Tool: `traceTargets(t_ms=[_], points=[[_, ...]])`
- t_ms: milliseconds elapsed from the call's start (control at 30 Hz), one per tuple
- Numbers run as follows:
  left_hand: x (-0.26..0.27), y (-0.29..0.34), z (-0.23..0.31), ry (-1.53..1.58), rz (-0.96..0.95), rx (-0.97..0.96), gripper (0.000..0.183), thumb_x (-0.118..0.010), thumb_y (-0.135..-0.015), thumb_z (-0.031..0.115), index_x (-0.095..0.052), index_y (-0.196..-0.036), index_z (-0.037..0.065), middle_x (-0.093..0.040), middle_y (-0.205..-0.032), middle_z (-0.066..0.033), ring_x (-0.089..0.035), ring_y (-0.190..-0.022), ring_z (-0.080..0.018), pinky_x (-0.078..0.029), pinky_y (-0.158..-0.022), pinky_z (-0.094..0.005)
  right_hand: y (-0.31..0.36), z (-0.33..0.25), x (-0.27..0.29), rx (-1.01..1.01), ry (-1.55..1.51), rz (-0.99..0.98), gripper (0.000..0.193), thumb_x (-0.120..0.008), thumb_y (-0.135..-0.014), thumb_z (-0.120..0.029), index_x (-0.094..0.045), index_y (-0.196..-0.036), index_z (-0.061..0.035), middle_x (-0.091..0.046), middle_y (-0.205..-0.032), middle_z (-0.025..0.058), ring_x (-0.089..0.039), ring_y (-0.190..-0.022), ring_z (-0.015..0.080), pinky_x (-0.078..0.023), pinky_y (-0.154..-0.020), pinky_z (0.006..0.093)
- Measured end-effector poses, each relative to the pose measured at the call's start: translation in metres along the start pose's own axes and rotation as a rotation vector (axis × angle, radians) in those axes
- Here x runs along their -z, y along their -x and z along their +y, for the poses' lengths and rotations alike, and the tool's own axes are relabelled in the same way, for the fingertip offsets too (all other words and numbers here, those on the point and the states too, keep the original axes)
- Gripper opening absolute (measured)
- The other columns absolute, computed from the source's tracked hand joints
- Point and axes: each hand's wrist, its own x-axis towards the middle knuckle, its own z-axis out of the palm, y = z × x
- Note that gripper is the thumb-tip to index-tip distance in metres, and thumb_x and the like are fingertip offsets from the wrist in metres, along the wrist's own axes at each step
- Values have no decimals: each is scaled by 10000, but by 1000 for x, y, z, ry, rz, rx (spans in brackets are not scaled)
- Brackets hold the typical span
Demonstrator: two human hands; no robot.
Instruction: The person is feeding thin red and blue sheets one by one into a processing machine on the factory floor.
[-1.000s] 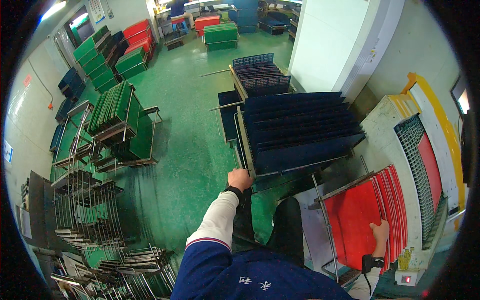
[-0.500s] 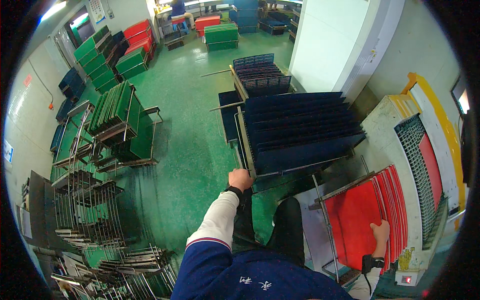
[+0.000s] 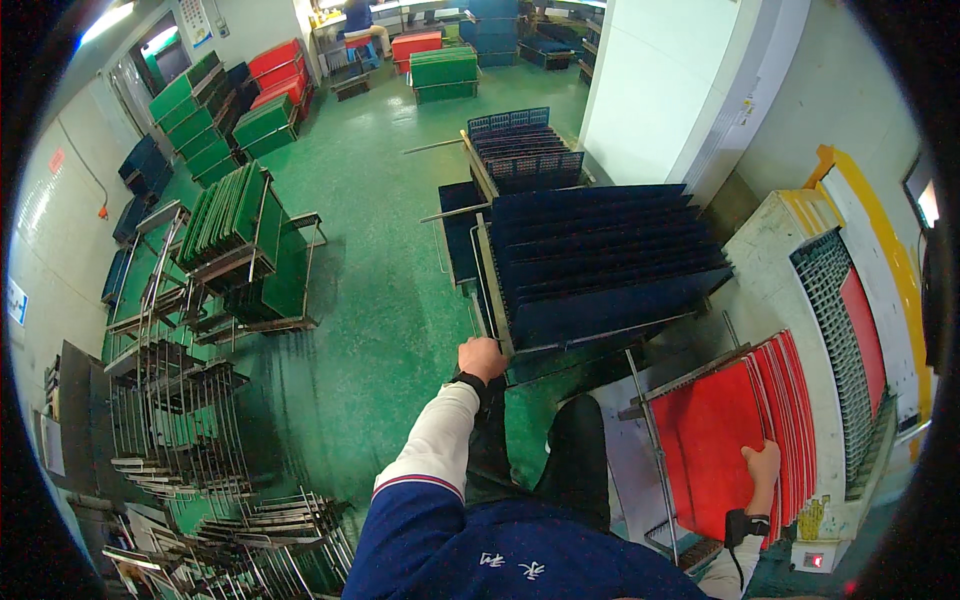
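Note:
My left hand is closed round the near end of a metal rack frame. That frame holds a row of dark blue panels standing on edge. On the right, my right hand rests at the upright red panels, its fingers at the edge of one of them. A metal rack carries these red panels. Whether the right fingers pinch a single panel or several is too hidden to make out.
Left of me stand racks of green panels and bare metal racks. A machine with a mesh grille borders the red panels. A white pillar rises behind the blue ones. Far off, a person sits by more stacked racks.

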Motion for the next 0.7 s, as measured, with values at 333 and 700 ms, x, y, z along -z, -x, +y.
traceTargets(t_ms=[333, 700], points=[[2, -1, 3, -3, -85, 50, 360, -671, -786, 376, -744, -941, 60, -714, -996, -142, -652, -1009, -311, -522, -842, -427, 2, -5, 5, 1, -43, -22, 325, -737, -692, -125, -700, -973, 35, -719, -925, 194, -686, -874, 353, -519, -786, 419], [9, 3, 6, 0, -93, 39, 339, -663, -775, 356, -747, -922, 62, -716, -963, -141, -653, -986, -320, -524, -829, -431, -2, 5, 0, 10, -3, -16, 321, -744, -697, -139, -690, -958, 41, -708, -930, 206, -676, -881, 361, -513, -790, 429]])
